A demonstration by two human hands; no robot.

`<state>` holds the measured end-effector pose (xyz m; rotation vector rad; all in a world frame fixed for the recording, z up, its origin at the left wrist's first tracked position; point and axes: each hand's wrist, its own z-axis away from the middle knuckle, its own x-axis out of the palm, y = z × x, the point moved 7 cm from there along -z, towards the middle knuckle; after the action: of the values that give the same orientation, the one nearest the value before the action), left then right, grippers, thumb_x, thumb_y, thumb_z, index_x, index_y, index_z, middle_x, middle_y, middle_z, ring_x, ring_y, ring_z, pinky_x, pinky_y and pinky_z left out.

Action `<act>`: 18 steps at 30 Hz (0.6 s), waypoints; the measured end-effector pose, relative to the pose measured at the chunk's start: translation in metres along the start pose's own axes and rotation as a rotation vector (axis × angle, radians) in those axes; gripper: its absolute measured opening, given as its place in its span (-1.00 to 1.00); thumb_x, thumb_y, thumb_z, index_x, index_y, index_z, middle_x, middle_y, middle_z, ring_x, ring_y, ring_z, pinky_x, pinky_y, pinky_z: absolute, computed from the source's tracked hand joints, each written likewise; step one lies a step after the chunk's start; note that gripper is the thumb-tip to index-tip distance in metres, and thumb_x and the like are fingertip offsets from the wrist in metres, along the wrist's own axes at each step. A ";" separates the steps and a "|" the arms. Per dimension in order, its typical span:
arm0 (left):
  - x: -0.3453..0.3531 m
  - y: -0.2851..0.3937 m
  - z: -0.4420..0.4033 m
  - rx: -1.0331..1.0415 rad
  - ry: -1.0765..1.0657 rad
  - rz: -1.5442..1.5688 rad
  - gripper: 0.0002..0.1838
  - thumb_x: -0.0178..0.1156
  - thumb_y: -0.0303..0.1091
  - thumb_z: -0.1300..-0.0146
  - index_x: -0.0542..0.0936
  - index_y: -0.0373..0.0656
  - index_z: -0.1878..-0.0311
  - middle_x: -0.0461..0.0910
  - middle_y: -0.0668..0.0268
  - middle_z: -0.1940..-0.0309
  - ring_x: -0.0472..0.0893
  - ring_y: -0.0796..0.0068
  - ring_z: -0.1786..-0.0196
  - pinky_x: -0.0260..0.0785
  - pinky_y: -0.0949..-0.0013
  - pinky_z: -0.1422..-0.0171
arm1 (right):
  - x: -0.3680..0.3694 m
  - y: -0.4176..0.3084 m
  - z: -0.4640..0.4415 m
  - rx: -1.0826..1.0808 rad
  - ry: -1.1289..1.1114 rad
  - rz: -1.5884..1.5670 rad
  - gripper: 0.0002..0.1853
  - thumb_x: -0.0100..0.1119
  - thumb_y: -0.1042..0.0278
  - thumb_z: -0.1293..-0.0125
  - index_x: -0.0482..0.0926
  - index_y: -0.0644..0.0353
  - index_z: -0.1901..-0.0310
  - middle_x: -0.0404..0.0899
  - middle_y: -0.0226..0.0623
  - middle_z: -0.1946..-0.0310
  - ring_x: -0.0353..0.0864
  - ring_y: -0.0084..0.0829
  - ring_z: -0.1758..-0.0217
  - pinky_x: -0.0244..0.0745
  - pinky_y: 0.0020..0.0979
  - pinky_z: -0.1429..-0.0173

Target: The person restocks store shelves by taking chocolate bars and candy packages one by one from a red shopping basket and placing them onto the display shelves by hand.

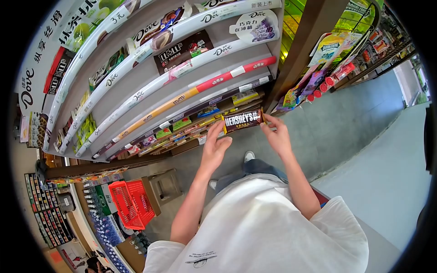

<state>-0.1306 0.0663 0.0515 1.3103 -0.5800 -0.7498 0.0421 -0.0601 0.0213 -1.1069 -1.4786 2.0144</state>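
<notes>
A brown Hershey's chocolate bar [243, 122] with white lettering is stretched level between my two hands, its printed front facing up at me. My left hand [215, 148] pinches the bar's left end, which has a yellow edge. At the opposite end, the fingers and thumb of my right hand [276, 135] grip the wrapper. Just beyond the bar are the lower tiers of the candy shelf [175, 120], with rows of small packets. A dark M&M's packet [183, 51] stands on a higher tier.
A red shopping basket [132, 204] is at the lower left, near many stacked bottles [99, 214]. Hanging packets of gum and sweets [325, 68] fill a rack at the right. Grey floor [346, 120] stretches past the shelf, beside a pale wall or counter [387, 168].
</notes>
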 end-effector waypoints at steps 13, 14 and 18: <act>0.006 0.016 -0.105 0.179 0.134 -0.277 -0.34 0.13 -0.53 -0.07 0.18 -0.41 -0.28 0.08 0.06 -0.27 0.46 0.32 -0.06 0.46 0.49 0.07 | 0.023 -0.036 -0.093 -0.174 0.074 -0.055 -0.51 0.08 0.50 -0.09 0.39 0.26 -0.14 0.34 -0.07 0.01 0.56 -0.30 0.29 0.47 -0.38 0.07; 0.005 0.017 -0.114 0.200 0.147 -0.336 -0.33 0.13 -0.54 -0.04 0.19 -0.41 -0.28 0.09 0.03 -0.26 0.45 0.29 -0.07 0.46 0.49 0.07 | 0.026 -0.036 -0.100 -0.172 0.072 -0.054 -0.51 0.08 0.50 -0.09 0.39 0.26 -0.14 0.34 -0.07 0.01 0.56 -0.30 0.29 0.47 -0.38 0.07; 0.000 0.018 -0.131 0.137 0.202 -0.479 -0.43 0.18 -0.37 0.00 0.37 -0.42 -0.11 0.29 -0.11 -0.10 0.34 0.02 -0.15 0.31 0.23 -0.15 | 0.029 -0.051 -0.112 -0.234 0.113 0.010 -0.50 0.10 0.52 -0.08 0.36 0.31 -0.12 0.34 -0.06 0.01 0.53 -0.29 0.26 0.44 -0.38 0.05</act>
<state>-0.0289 0.1508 0.0453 1.6565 -0.1529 -0.9625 0.1061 0.0469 0.0444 -1.3000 -1.6837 1.7861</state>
